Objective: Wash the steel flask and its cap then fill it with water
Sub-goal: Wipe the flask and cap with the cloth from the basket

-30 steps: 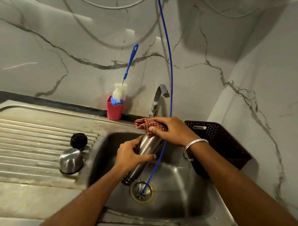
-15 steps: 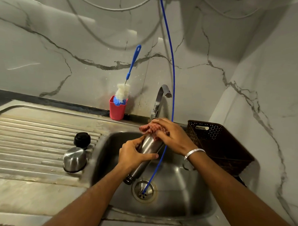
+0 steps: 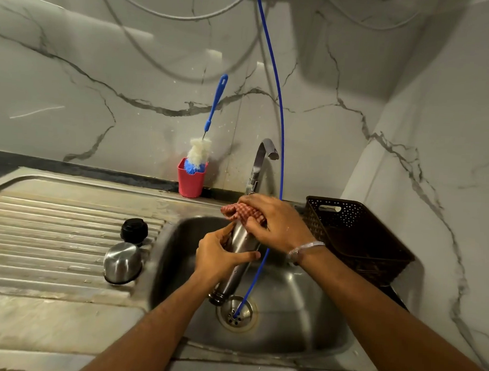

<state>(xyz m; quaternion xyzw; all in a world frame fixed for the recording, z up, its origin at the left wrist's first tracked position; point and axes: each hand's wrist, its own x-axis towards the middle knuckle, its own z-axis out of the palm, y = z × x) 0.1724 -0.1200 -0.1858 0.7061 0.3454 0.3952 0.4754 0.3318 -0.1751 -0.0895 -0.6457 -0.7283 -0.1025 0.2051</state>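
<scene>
The steel flask (image 3: 235,274) hangs tilted over the sink basin (image 3: 294,308), its dark mouth end down near the drain (image 3: 236,314). My left hand (image 3: 217,257) grips the flask's middle. My right hand (image 3: 275,223) holds a red checked cloth (image 3: 240,213) wrapped over the flask's upper end. The steel cap (image 3: 122,262) lies on the ribbed drainboard (image 3: 53,233), with the black inner stopper (image 3: 134,230) just behind it.
A curved tap (image 3: 262,163) stands behind my hands. A thin blue hose (image 3: 281,116) runs from above into the drain. A red cup (image 3: 190,180) holding a blue-handled bottle brush (image 3: 201,152) sits at the wall. A dark perforated basket (image 3: 355,240) stands right of the sink.
My right hand with the cloth has shifted slightly along the flask's upper end. The left hand keeps its hold on the flask; the view has moved a little.
</scene>
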